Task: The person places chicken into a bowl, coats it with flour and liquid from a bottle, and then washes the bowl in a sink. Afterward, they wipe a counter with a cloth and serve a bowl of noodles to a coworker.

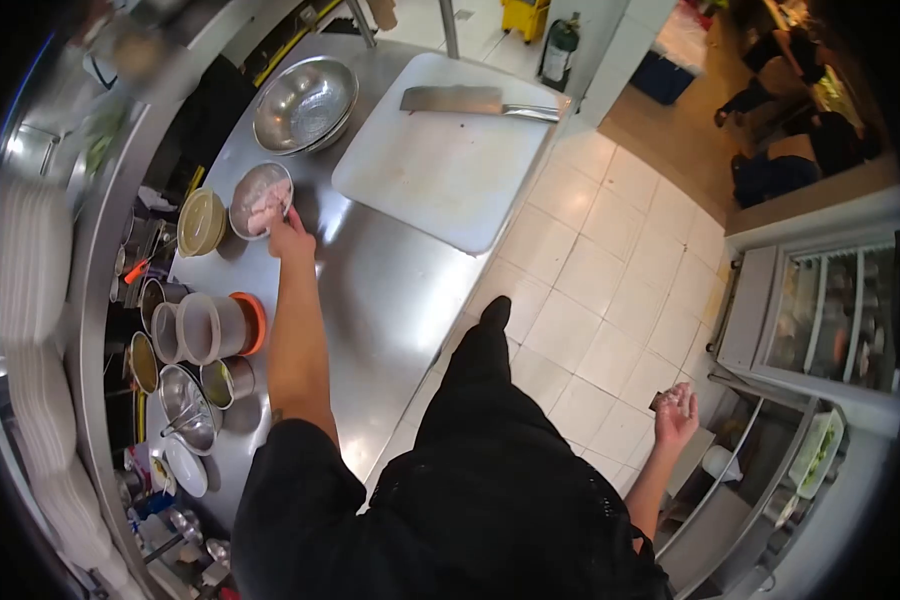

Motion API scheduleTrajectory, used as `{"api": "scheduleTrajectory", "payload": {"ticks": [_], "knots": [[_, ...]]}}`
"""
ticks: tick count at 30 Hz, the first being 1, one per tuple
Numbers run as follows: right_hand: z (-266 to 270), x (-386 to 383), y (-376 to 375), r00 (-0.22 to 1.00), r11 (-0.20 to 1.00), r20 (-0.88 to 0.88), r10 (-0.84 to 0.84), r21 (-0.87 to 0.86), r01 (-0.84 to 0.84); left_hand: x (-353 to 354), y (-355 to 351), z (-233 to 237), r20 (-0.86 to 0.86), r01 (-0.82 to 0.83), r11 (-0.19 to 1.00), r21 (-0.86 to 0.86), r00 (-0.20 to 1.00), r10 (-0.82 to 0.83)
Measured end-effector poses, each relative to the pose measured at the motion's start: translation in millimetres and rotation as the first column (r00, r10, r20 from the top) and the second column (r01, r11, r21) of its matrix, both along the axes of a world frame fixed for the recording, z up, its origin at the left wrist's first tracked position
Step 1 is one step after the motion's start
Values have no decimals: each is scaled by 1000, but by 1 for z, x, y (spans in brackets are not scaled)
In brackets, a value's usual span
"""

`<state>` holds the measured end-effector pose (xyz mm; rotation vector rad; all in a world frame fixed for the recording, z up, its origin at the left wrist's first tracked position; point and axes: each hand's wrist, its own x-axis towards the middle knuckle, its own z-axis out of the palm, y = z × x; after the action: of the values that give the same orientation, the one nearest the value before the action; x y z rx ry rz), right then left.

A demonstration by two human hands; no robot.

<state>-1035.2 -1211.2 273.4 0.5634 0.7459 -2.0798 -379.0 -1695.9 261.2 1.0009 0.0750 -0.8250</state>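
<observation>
Well, left hand (290, 238): fingers closed at the near rim of a small round silver metal bowl (240, 205), partly over its inside.
Small bowl: stood on the brushed steel worktop (370, 300), pale pink raw-looking pieces (263, 208) inside, right at the fingertips. Whether the fingers also gripped a piece: cannot tell.
Right hand (676, 420): out over the floor side, well apart from the worktop, fingers loosely curled, whitish residue on them. Small dark item (657, 401) showed beside the fingers; held or just behind, cannot tell.
Beside small bowl: pale yellow round bowl (201, 222) on one side, wide shiny metal bowl (305, 105) on another, the latter apparently stacked on a second.
Board: white rectangular cutting board (420, 180) with rounded corners, at the worktop edge, small reddish specks on it.
Cleaver: broad-bladed, metal-handled cleaver (455, 100) lay flat on the board's far part, handle toward the floor side.
Containers: translucent round plastic tubs (199, 328) near the left forearm, orange-red round plastic piece (254, 323) against them.
Floor: pale square tiles (570, 250), one black shoe (496, 311) on them.
</observation>
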Motion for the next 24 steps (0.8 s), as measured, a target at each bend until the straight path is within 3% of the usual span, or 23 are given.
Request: {"api": "scheduleTrajectory", "payload": {"ticks": [3, 6, 8, 12, 13, 14, 16, 17, 18, 19, 20, 22, 23, 24], "knots": [[16, -21, -41, 1000, 1000, -7, 10, 2, -10, 16, -54, 6, 38, -73, 997, 41, 997, 71], [32, -47, -70, 990, 992, -82, -115, 35, 118, 31, -101, 14, 114, -103, 975, 196, 990, 82], [38, -70, -79, 988, 983, -151, -42, -184, 14, 55, -130, 11, 136, -132, 968, 213, 985, 105], [70, -87, -109, 968, 992, -229, -106, -94, 86, 168, -200, -47, 151, 204, 960, 191, 960, -234], [77, -86, -117, 962, 994, -252, -105, -48, 96, 146, -199, -16, 122, 226, 948, 223, 959, -257], [80, -84, -122, 956, 994, -274, -105, -2, 108, 171, -203, -20, 200, 460, 860, 220, 842, -502], [80, -85, -123, 954, 998, -292, -67, -28, 62, 237, -250, -47, 118, 508, 776, 374, 804, -583], [81, -84, -125, 949, 999, -313, -41, -10, 39, 237, -259, -37, 219, 548, 692, 470, 687, -692], [83, -81, -128, 943, 1000, -333, -15, 7, 18, 239, -264, -25, 303, 560, 605, 566, 542, -784], [82, -78, -129, 941, 999, -338, -32, 3, 36, 265, -275, -36, 488, 691, 421, 587, 113, -866], [85, -73, -133, 941, 998, -334, -58, -2, 60, 259, -290, -31, 493, 699, 407, 587, 90, -865], [90, -62, -138, 939, 991, -326, -106, 38, 126, 219, -315, -7, 191, 639, 505, 580, 496, -847], [85, -64, -130, 936, 993, -334, -109, 3, 117, 193, -319, 8, 275, 512, 556, 655, 524, -806], [85, -57, -129, 933, 990, -336, -131, 2, 140, 188, -336, 11, 275, 526, 545, 653, 505, -818]]}}
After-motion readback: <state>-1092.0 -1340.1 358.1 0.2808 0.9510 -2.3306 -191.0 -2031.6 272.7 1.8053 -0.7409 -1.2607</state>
